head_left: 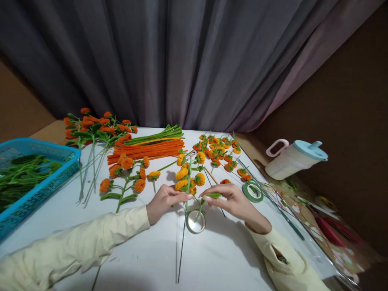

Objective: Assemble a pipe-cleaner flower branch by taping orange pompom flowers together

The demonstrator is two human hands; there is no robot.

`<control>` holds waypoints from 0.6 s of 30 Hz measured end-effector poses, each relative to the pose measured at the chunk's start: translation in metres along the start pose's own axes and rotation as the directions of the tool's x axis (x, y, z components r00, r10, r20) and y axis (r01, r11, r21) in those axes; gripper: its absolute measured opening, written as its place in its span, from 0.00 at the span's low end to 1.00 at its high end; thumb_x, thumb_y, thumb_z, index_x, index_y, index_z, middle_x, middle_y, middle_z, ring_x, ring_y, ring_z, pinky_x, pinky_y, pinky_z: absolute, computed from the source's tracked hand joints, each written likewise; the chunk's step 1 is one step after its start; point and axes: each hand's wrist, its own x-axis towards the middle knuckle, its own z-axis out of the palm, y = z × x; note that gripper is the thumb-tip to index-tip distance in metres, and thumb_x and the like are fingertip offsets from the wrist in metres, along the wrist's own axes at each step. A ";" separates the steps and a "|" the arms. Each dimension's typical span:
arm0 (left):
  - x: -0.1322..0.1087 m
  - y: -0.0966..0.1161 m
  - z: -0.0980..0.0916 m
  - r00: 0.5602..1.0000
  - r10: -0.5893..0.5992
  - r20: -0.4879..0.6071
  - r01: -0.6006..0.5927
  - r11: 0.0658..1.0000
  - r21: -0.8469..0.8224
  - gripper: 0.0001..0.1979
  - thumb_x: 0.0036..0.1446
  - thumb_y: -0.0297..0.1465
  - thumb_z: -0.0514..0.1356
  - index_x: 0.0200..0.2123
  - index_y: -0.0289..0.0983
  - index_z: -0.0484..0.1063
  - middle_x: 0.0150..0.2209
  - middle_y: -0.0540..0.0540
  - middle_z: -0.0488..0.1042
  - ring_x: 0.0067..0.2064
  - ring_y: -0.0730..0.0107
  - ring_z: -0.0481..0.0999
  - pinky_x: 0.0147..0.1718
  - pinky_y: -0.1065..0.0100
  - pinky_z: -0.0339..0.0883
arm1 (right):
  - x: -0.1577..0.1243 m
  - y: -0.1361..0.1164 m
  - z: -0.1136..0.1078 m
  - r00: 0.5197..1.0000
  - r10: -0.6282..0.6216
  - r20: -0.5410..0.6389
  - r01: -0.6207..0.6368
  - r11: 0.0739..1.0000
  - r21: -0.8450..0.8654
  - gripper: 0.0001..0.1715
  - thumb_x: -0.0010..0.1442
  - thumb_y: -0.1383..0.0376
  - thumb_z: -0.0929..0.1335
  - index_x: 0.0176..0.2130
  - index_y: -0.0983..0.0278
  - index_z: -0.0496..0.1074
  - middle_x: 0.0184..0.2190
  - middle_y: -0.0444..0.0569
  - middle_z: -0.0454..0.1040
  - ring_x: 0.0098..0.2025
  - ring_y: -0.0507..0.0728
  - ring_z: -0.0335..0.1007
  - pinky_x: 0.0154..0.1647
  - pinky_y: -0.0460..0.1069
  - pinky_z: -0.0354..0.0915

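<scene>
My left hand (pixel 169 201) pinches the stem of a flower spray (pixel 182 173) with several fuzzy yellow-orange blooms. The spray's bare dark wire (pixel 182 250) points down toward me. Close beside it, my right hand (pixel 226 199) is closed on a fuzzy green leaf (pixel 214 195), held between thumb and fingers. A roll of tape (pixel 196 222) is just below the hands, and a green strip runs from it up to the right fingertips. Left of my left hand lies an orange flower spray (pixel 123 184) with green leaves.
A blue basket (pixel 62 151) of green leaves stands at the left. Orange (pixel 148 150) and green pipe cleaners (pixel 160 136) lie behind the hands. Loose flower heads (pixel 220 149), a green tape roll (pixel 253 191), a cup (pixel 292 159) and red-handled pliers (pixel 330 231) are at the right.
</scene>
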 end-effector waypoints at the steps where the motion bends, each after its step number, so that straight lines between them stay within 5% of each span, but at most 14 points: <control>1: 0.000 0.000 0.000 1.000 -0.010 0.001 0.010 1.000 -0.008 0.08 0.43 0.33 0.66 0.27 0.34 0.80 0.28 0.45 0.79 0.32 0.66 0.74 0.37 0.68 0.64 | -0.001 0.000 0.000 0.995 -0.081 -0.057 0.076 0.993 -0.088 0.09 0.56 0.63 0.67 0.32 0.67 0.74 0.26 0.49 0.73 0.28 0.52 0.69 0.30 0.46 0.65; 10: 0.004 -0.002 0.001 0.998 -0.054 0.031 0.055 0.997 -0.059 0.08 0.44 0.31 0.66 0.31 0.35 0.80 0.28 0.45 0.80 0.34 0.66 0.74 0.39 0.68 0.63 | -0.009 0.017 0.008 0.863 -0.462 -0.205 0.309 0.803 -0.510 0.15 0.57 0.78 0.58 0.40 0.65 0.66 0.26 0.48 0.74 0.27 0.51 0.71 0.28 0.43 0.65; 18: 0.004 -0.003 0.001 0.997 -0.052 0.047 0.054 0.998 -0.040 0.08 0.44 0.31 0.66 0.29 0.33 0.80 0.28 0.44 0.79 0.33 0.67 0.74 0.37 0.68 0.63 | -0.004 0.028 0.012 0.824 -0.544 -0.160 0.363 0.722 -0.589 0.19 0.51 0.81 0.55 0.38 0.66 0.64 0.27 0.49 0.72 0.25 0.50 0.67 0.26 0.43 0.63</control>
